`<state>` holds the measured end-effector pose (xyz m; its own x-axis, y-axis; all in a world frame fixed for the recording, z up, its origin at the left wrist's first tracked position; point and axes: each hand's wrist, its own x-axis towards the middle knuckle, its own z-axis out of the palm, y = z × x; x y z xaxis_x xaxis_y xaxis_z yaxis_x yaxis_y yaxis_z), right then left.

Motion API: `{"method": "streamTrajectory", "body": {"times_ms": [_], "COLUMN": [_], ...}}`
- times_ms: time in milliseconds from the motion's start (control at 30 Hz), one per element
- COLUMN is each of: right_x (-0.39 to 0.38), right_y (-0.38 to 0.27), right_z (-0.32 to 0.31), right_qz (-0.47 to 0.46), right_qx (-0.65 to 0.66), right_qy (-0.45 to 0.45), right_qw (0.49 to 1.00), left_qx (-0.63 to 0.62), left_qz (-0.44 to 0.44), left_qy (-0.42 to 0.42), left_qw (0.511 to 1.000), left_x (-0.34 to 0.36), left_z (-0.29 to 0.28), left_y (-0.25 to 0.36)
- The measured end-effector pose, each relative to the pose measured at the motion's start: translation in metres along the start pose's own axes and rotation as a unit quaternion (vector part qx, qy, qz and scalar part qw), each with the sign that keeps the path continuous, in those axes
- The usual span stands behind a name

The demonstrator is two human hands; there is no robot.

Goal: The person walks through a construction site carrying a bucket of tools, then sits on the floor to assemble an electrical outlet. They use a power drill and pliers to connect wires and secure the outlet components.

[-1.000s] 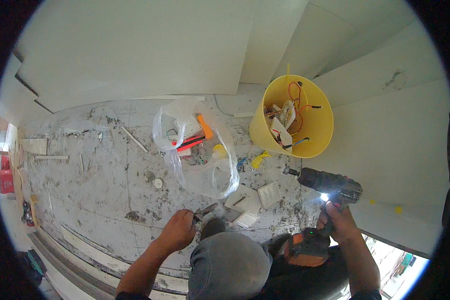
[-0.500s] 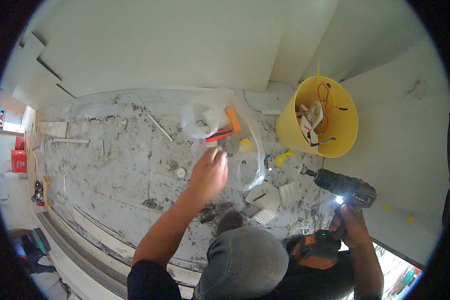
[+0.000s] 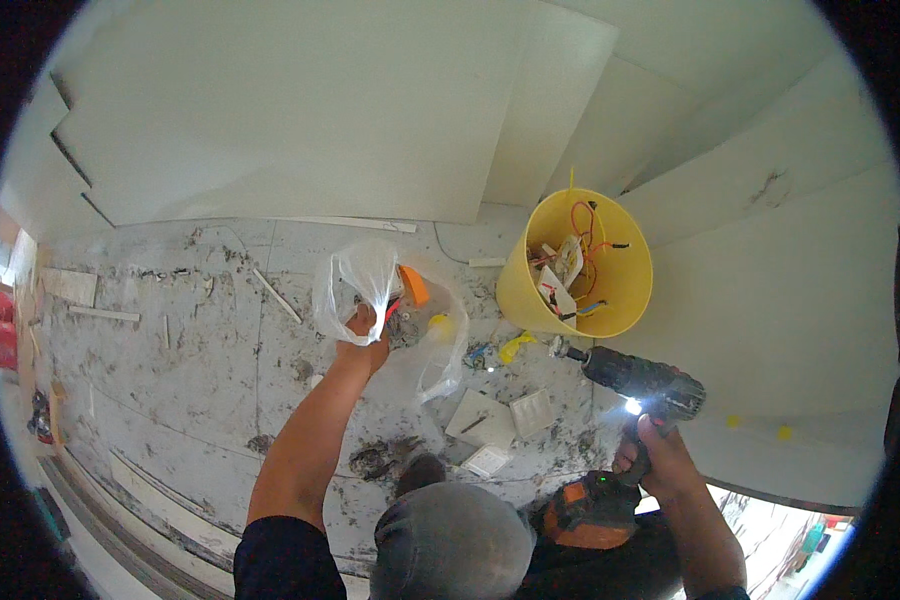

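A clear plastic bag (image 3: 438, 365) sits on the dirty floor, with an orange block-like thing (image 3: 413, 286) and a small yellow thing (image 3: 440, 324) at it. My left hand (image 3: 366, 345) reaches into the bag near a red item. Thin plastic covers its fingers, so their grip is unclear. In my right hand (image 3: 667, 458) is a black cordless drill (image 3: 642, 382), its fingers wrapped round the handle. The drill's lamp glows and its bit points left, just below the yellow bucket (image 3: 525, 290). An orange-and-black battery (image 3: 592, 510) forms its base.
Wires and white switch plates lie inside the bucket. White plates (image 3: 482, 418) rest on the floor in front of my knee (image 3: 455, 545), near a yellow scrap (image 3: 516, 346). Pale panels (image 3: 300, 110) stand at the back; a wall (image 3: 750, 300) rises at right. Long strips (image 3: 170, 505) lie at lower left.
My left hand has gone from the bag's near side into it, and the bag's left part now stands up over the fingers. The view has shifted; my right hand still holds the drill.
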<state>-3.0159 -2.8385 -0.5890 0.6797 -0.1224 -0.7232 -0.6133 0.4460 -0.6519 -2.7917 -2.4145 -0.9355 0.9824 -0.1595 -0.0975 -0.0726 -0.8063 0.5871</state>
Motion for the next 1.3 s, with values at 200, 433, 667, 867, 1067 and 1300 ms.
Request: {"method": "streamTrajectory", "body": {"times_ms": [200, 433, 667, 867, 1067, 1300], "right_x": [0.018, 0.003, 0.009, 0.007, 0.007, 0.006], "right_y": [0.009, 0.002, 0.003, 0.002, 0.001, -0.003], "right_z": [0.0, -0.005, 0.025, 0.031, 0.031, 0.033], "right_qz": [0.032, 0.046, 0.028, 0.01, 0.004, -0.025], "right_qx": [0.051, 0.077, 0.025, 0.003, 0.003, -0.023], "right_qy": [-0.093, -0.086, -0.081, -0.097, -0.084, -0.107], "right_qw": [0.994, 0.992, 0.996, 0.995, 0.996, 0.994], "left_qx": [0.114, -0.077, -0.333, -0.325, -0.326, -0.371], "left_qz": [-0.077, -0.064, 0.038, 0.061, 0.077, 0.068], "left_qy": [-0.068, -0.115, -0.13, -0.157, -0.149, -0.158], "left_qw": [0.988, 0.988, 0.933, 0.931, 0.93, 0.912], "left_x": [-0.008, -0.082, -0.159, -0.143, -0.136, -0.135], "left_z": [0.006, -0.1, -0.196, -0.197, -0.191, -0.187], "left_y": [-0.026, 0.129, 0.226, 0.247, 0.251, 0.25]}}
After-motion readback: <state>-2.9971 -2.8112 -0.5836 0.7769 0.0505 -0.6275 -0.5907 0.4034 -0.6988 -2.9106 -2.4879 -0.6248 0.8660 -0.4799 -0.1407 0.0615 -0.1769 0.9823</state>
